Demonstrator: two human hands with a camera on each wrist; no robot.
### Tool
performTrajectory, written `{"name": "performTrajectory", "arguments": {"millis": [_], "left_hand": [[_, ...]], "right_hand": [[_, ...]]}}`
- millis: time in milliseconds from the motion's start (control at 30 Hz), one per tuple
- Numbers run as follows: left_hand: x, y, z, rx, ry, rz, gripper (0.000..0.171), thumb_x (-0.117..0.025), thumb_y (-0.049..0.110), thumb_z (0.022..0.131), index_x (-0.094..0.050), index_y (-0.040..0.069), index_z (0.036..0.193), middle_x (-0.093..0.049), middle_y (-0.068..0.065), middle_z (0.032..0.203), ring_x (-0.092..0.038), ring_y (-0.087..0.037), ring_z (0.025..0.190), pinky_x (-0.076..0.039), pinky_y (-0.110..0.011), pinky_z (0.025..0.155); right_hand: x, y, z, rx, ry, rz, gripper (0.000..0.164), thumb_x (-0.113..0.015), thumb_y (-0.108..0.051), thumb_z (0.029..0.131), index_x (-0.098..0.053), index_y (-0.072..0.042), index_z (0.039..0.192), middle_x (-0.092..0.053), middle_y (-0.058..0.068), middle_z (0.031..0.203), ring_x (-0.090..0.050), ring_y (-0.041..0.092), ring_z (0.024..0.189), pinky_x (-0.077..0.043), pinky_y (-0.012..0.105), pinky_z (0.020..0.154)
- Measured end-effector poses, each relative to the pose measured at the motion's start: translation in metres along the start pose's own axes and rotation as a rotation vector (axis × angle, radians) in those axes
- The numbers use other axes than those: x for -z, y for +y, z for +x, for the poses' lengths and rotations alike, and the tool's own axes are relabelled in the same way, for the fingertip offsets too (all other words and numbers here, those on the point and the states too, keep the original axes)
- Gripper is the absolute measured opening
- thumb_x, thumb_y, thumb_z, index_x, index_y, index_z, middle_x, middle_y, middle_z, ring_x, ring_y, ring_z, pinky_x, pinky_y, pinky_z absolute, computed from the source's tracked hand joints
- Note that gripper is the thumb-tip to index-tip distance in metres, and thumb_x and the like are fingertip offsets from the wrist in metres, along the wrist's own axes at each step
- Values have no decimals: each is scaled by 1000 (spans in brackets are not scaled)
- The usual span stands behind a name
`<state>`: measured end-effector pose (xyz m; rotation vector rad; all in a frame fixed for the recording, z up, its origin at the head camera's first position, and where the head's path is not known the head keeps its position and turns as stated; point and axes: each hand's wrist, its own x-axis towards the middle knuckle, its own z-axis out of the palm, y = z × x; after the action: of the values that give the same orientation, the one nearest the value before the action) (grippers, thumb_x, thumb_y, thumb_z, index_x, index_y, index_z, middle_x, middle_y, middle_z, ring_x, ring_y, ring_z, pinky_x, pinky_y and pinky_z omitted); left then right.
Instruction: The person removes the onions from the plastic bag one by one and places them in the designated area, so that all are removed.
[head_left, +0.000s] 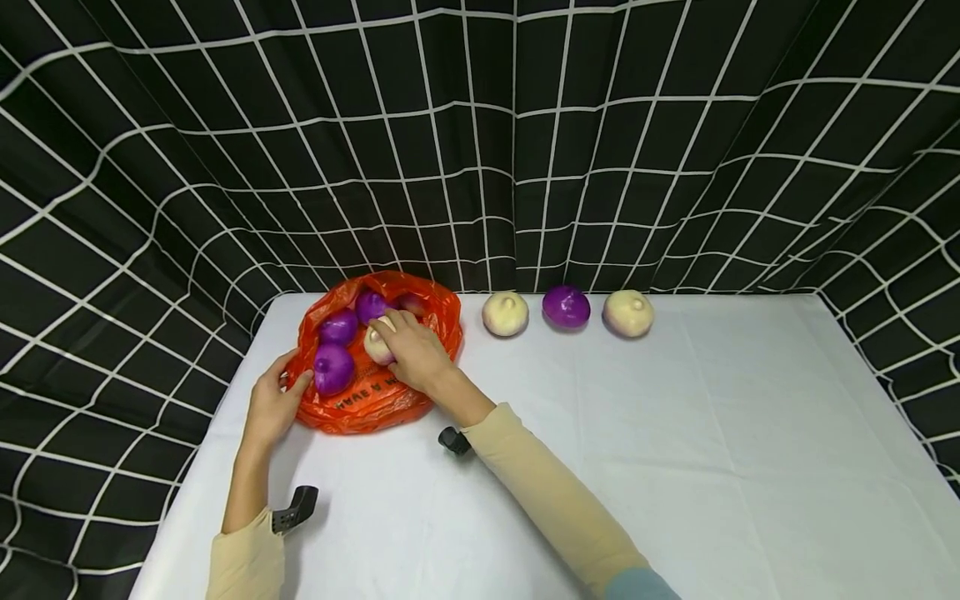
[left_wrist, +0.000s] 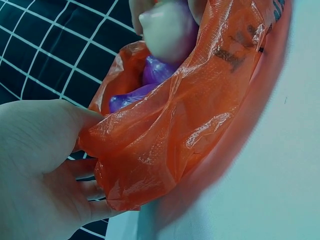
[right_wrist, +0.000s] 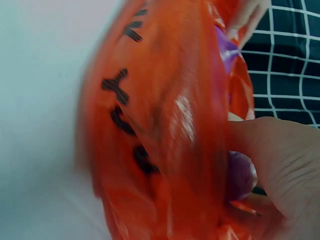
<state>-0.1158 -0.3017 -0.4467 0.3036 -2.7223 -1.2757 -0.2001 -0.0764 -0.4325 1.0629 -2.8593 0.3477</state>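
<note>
A black curtain with a white grid (head_left: 592,146) rises in front of you and along both sides, above the white-covered desk (head_left: 712,467). On the desk's left part, near the curtain, lies the orange-red plastic bag (head_left: 375,415), its mouth open towards you. Your right grip (head_left: 420,354) is curled round a pale bulb (head_left: 378,346) at the bag's mouth, while your left grip (head_left: 272,404) pinches the bag's left rim between thumb and fingers. Beside that held bulb, three purple bulbs (head_left: 333,369) lie inside the bag, towards its left and back. Right of the bag, a row stands apart on the desk: a cream bulb (head_left: 505,314), a violet bulb (head_left: 566,307), then another cream one (head_left: 628,313). Smaller still, dark letters (right_wrist: 116,87) mark the bag's plastic.
</note>
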Motion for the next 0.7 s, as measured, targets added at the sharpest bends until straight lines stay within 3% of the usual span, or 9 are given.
{"name": "performTrajectory", "arguments": {"millis": [167,700], "left_hand": [[0,-1,0,-7,0,2,49,-54,15,100,-42,-4,144,-50,-31,136,-56,-44,113,-37,-5,70],[0,-1,-1,-2,1,14,49,-54,17,101,-42,-2,145,-51,-30,135,-54,-42,113,-37,-11,75]], "right_hand": [[12,4,-5,69,68,-1,70,-78,-20,84,-46,-15,146,-37,6,154,-36,23,137,-42,36,105],[42,35,-18,59,157,117,72,-81,-22,81,-48,-13,145,-41,6,150,-36,22,137,-43,36,103]]}}
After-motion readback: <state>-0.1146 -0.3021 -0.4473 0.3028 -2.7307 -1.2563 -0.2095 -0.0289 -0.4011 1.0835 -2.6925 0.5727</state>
